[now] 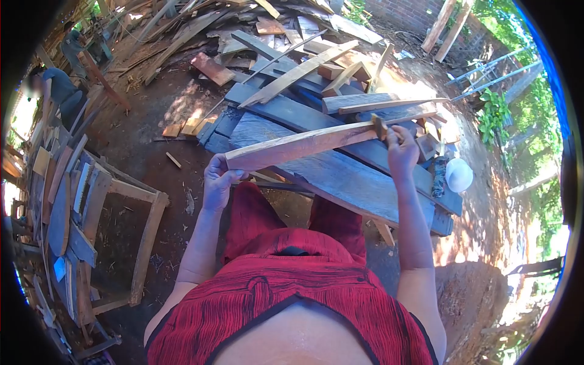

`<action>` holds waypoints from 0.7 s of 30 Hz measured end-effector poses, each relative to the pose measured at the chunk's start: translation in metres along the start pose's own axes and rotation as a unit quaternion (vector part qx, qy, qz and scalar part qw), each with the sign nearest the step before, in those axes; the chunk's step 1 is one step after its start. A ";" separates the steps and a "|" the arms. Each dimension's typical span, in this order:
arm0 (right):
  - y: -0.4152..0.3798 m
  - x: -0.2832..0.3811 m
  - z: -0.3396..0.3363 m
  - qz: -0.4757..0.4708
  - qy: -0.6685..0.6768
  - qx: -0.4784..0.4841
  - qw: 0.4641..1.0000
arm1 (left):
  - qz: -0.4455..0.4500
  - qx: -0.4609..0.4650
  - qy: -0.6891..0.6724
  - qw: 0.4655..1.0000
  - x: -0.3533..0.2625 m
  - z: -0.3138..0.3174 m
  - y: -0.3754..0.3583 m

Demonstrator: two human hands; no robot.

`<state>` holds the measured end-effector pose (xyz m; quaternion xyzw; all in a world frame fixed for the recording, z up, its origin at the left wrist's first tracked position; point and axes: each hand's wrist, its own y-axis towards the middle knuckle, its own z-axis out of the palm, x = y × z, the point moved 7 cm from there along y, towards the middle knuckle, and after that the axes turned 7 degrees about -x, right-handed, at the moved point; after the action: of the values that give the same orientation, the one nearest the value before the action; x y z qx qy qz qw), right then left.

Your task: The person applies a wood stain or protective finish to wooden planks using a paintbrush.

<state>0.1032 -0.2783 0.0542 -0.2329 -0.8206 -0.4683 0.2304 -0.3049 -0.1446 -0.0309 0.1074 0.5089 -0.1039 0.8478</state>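
My left hand (217, 180) grips the near left end of a pale wooden board (298, 146), thumb along its lower corner. The board slants up to the right over a weathered plank workbench (340, 179). At its far right end, my right hand (402, 148) is closed on a small brown flat piece (379, 127), held against or very close to the board. Whether that piece is wood or something else I cannot make out. Several cut timbers (365, 101) lie on the bench just beyond the board.
A white rounded container (458, 175) stands at the bench's right edge. Scrap wood (267, 42) is heaped behind it. On the left are a wooden frame (149, 243) and stacked boards (61, 213). Another person (58, 88) bends over at the far left.
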 end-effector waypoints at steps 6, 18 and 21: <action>-0.062 0.116 0.007 -0.112 0.079 0.070 0.988 | -0.041 -0.036 -0.024 0.998 -0.004 -0.004 -0.007; -0.129 0.231 0.055 -0.011 0.471 0.268 0.841 | -0.054 0.038 -0.107 0.992 -0.003 -0.009 -0.006; -0.139 0.217 0.064 0.167 0.501 0.355 0.771 | -0.050 0.043 -0.111 0.992 -0.003 -0.011 -0.006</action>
<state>-0.1604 -0.2487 0.0627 0.0001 -0.6447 -0.1476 0.7501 -0.3172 -0.1466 -0.0335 0.1059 0.4116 -0.1787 0.8874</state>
